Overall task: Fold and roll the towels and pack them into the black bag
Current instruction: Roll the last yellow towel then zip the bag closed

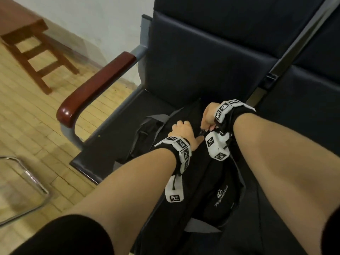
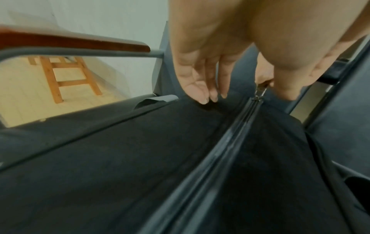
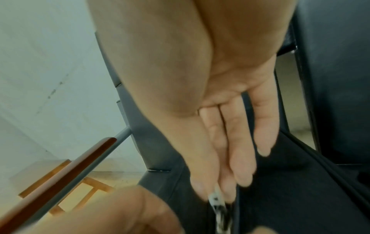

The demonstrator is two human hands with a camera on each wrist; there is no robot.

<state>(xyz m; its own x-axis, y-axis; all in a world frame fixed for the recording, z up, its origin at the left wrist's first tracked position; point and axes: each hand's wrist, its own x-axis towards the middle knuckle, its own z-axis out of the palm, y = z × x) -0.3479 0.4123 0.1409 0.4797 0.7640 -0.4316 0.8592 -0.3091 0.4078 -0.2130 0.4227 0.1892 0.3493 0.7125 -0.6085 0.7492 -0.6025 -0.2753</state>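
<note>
so the soft black fabric bag (image 1: pixel 200 173) with the white script logo is lying lengthwise on the dark padded seat (image 1: pixel 128 109) of the waiting-room chair, and the step in hand looks like working its zipper. no towels in view in any of the shots, so i can't tell if they're inside already, or whether the zip is going open or closed.

right hand (image 1: pixel 208 116) has thumb and forefinger closed in a pinch on the small metal zipper pull (image 2: pixel 260 90), other fingers hanging straight and loose. left hand (image 1: pixel 182 132) isn't gripping anything, fingers fairly straight with the tips pressing into the black fabric just beside the zipper track (image 2: pixel 230 134).

tips if you're doing this yourself:
- keep that left hand close to the slider and pressing down, so the fabric stays taut. a floppy bag bunches up and the slider jams.
- pull along the line of the track, not up and away. the pull tab looks tilted a bit upward here, i'd flatten that angle.
- shift the bracing hand along as the slider travels, staying just beside it.
- watch for loose fabric near the teeth, that's probably the main snag risk.

the red-brown wooden armrest (image 1: pixel 95 89) is well off to the left, not in the way.
</note>
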